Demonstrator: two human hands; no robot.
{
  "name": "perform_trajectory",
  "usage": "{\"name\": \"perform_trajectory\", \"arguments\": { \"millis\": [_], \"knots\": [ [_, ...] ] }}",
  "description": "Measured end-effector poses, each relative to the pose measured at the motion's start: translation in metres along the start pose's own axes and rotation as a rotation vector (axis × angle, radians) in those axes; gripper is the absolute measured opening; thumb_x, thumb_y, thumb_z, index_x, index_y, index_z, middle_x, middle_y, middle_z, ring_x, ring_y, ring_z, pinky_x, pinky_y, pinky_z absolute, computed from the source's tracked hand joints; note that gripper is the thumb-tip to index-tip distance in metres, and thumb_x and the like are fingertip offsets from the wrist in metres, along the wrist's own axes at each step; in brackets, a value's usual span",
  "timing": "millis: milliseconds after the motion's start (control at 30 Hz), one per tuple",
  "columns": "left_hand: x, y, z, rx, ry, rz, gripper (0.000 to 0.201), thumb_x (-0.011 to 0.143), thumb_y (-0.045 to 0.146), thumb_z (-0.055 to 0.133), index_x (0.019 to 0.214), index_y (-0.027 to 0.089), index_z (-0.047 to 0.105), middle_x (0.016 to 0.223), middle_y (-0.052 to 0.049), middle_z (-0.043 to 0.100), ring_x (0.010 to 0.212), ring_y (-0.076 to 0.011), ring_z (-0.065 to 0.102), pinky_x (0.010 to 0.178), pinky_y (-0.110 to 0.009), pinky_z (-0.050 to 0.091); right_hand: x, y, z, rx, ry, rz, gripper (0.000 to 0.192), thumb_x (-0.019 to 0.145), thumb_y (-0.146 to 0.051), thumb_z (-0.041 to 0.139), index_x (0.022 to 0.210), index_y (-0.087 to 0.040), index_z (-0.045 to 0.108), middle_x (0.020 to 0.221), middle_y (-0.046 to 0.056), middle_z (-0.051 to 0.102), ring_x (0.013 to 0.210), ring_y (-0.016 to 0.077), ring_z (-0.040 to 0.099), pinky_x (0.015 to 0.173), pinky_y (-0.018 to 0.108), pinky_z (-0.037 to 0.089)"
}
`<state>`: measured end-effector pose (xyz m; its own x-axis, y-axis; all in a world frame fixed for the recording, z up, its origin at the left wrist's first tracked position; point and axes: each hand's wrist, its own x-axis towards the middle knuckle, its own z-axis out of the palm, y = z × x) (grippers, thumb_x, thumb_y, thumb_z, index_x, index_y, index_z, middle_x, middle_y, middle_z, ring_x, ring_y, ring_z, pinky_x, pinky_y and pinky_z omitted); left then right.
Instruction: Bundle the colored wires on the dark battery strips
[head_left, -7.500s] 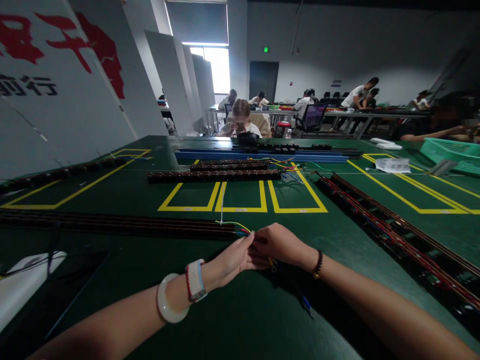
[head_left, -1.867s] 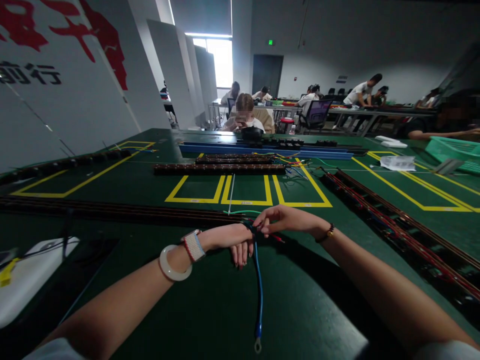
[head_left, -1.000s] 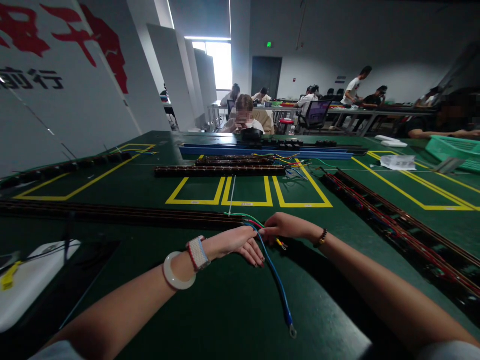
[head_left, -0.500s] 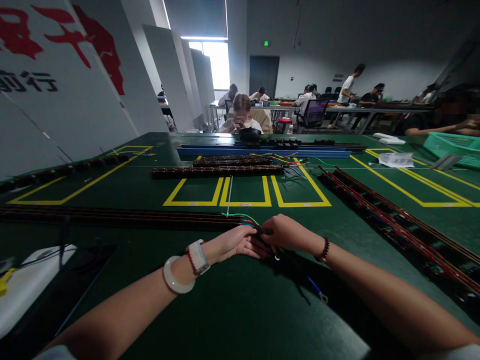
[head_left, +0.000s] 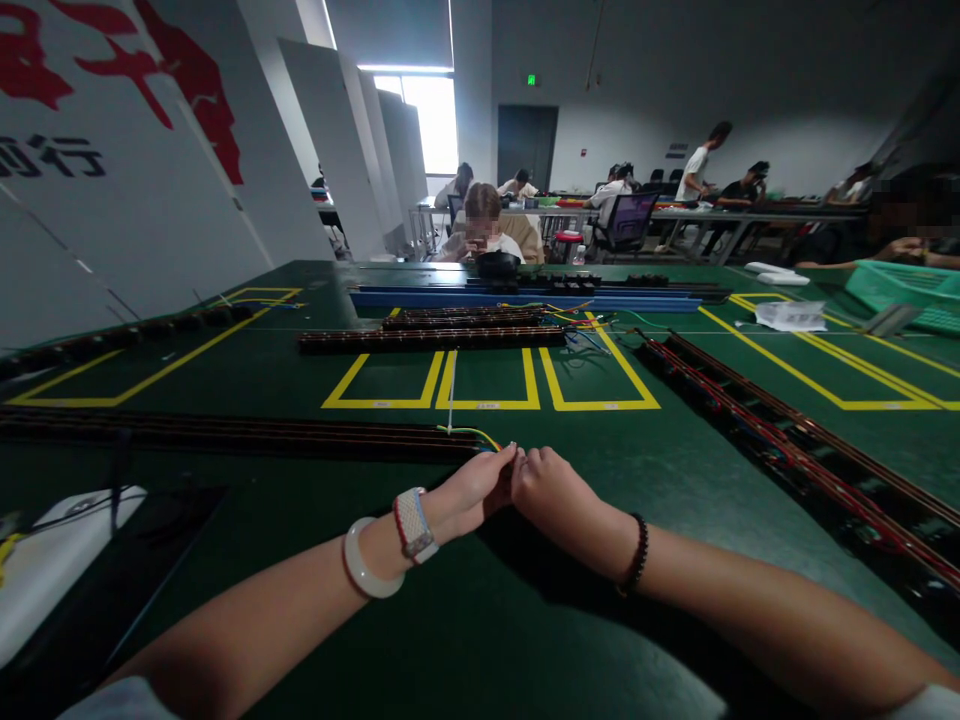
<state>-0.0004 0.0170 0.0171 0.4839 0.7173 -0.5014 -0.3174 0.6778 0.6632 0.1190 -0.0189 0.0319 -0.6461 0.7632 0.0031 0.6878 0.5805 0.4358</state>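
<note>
At the near middle of the green worktop [head_left: 420, 650], seen from the head camera, the left hand [head_left: 474, 488] and right hand [head_left: 551, 492] are pressed together, fingertips closed on a bundle of coloured wires [head_left: 480, 438]. The wires emerge from the right end of a long dark strip [head_left: 240, 434], whose long axis runs left to right, and point rightward into the grip.

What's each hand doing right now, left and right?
Left hand: fingers pinched shut on the wires at the end of the strip.
Right hand: closed against the left; what it holds cannot be told.
</note>
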Motion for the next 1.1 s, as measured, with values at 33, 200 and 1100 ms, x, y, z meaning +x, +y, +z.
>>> {"name": "perform_trajectory", "arguments": {
  "millis": [33,200,1100],
  "knots": [
    [0.002,-0.001,-0.001,-0.01,0.012,0.0,0.021,0.09,0.017,0.047,0.071,0.013,0.056,0.064,0.0,0.059,0.057,-0.0079,0.055,0.058,-0.02,0.043,0.0,0.001,0.0,0.013,0.009,-0.007,0.024,0.084,-0.005,0.046,0.098,-0.003,0.065,0.084,0.018,0.064,0.069,0.021,0.057,0.057,0.03,0.042],
    [0.007,-0.005,-0.004,-0.04,-0.029,0.012,0.026,0.091,0.014,0.043,0.067,0.013,0.055,0.06,0.0,0.057,0.053,-0.0082,0.053,0.057,-0.021,0.043,-0.006,0.028,-0.021,0.223,0.048,0.003,0.019,0.09,-0.021,0.05,0.089,-0.012,0.068,0.081,0.011,0.066,0.073,0.0203,0.06,0.063,0.03,0.041],
    [0.002,-0.007,-0.002,-0.03,-0.144,0.046,0.023,0.092,0.015,0.041,0.082,0.01,0.061,0.08,-0.009,0.067,0.073,-0.0134,0.063,0.075,-0.025,0.047,-0.009,0.007,-0.02,0.51,-0.192,0.207,0.024,0.08,-0.028,0.057,0.09,-0.011,0.069,0.088,0.014,0.069,0.076,0.0219,0.063,0.064,0.028,0.045]
  ]
}}
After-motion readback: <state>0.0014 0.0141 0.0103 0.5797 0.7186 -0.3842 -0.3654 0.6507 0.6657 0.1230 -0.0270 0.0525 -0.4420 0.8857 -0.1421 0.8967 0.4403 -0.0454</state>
